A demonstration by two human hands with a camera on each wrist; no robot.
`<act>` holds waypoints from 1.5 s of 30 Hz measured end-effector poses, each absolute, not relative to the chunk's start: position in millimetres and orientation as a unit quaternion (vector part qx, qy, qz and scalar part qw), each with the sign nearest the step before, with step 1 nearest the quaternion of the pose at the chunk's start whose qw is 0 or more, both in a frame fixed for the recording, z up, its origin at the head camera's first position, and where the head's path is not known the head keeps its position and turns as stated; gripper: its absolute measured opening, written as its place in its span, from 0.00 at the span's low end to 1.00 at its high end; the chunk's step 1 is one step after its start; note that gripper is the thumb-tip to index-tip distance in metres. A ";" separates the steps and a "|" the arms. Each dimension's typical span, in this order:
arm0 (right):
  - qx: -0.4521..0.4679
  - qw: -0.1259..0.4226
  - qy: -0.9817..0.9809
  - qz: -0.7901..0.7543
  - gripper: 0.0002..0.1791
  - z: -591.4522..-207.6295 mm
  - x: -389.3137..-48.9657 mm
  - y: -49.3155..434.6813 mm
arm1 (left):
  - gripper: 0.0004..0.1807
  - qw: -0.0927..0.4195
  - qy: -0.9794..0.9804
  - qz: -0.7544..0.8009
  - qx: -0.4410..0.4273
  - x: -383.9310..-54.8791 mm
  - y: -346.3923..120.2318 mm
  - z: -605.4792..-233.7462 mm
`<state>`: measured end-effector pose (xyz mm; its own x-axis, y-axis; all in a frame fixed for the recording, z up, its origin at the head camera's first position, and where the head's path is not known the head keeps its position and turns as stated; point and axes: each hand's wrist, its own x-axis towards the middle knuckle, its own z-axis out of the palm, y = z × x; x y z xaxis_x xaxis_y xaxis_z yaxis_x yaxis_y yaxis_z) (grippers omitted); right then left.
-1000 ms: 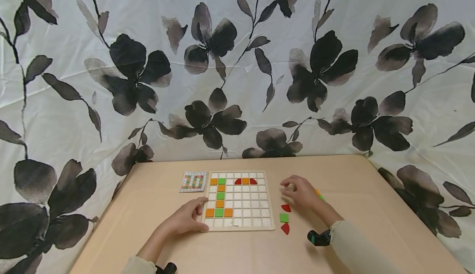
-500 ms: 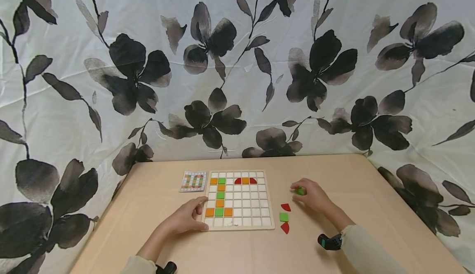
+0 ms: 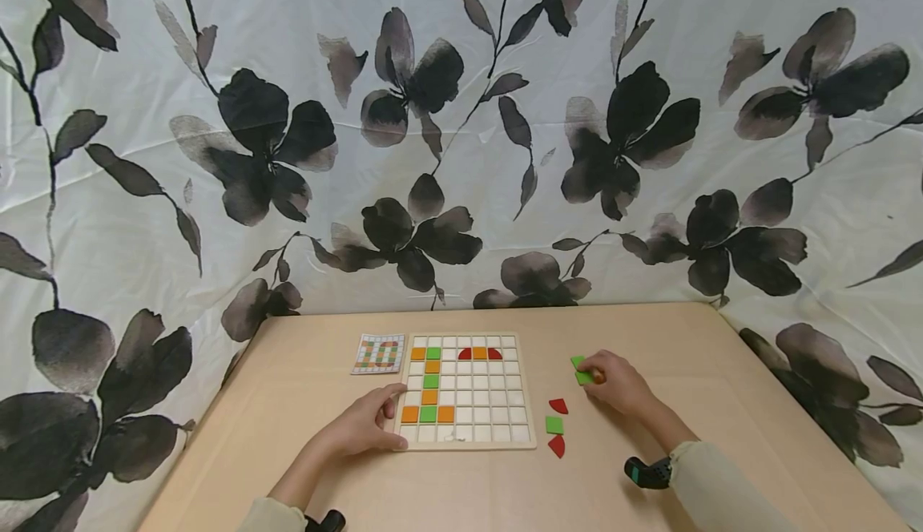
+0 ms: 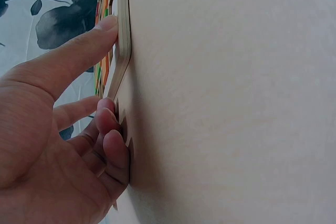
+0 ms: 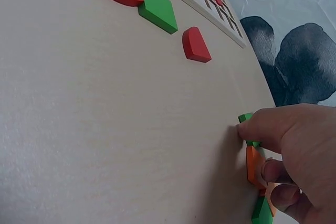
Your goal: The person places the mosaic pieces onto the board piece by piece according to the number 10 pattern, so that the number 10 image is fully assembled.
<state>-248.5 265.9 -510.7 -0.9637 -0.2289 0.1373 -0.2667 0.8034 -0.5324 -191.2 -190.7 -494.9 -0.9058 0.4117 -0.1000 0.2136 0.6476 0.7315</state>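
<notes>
A white grid board [image 3: 481,414] in a pale wooden frame lies mid-table, with orange and green squares at its left and two red rounded pieces beside an orange square at its top. My left hand [image 3: 364,420] grips its near left corner, thumb [image 4: 107,23] at the frame and fingers curled beside the edge. Right of the board, my right hand [image 3: 618,385] pinches a green tile [image 3: 584,378], its far fingers hidden. Another green tile [image 3: 577,361] shows just beyond. In the right wrist view, an orange tile [image 5: 254,167] and a green tile [image 5: 262,212] sit below those fingers.
A small pattern card [image 3: 378,353] lies at the board's upper left. Between board and right hand, a red piece [image 3: 558,406], a green square [image 3: 554,425] and another red piece [image 3: 557,445] form a column. A floral cloth [image 3: 461,155] hangs behind the table.
My right hand has moved right, away from the board, to the green and orange tiles. Green tiles now show at its fingertips. My left hand has stayed at the board's corner.
</notes>
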 end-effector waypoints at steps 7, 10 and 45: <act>0.133 0.015 -0.950 0.283 0.11 -513.0 -250.9 264.9 | 0.48 0.129 0.898 0.384 0.171 -190.9 -190.8 -495.7; 0.134 0.014 -0.950 0.282 0.11 -512.9 -250.6 263.0 | 0.48 0.128 0.898 0.384 0.171 -190.9 -191.0 -495.9; 0.180 -0.012 -0.932 0.314 0.11 -494.9 -263.7 202.2 | 0.47 0.127 0.902 0.379 0.166 -189.5 -191.4 -494.6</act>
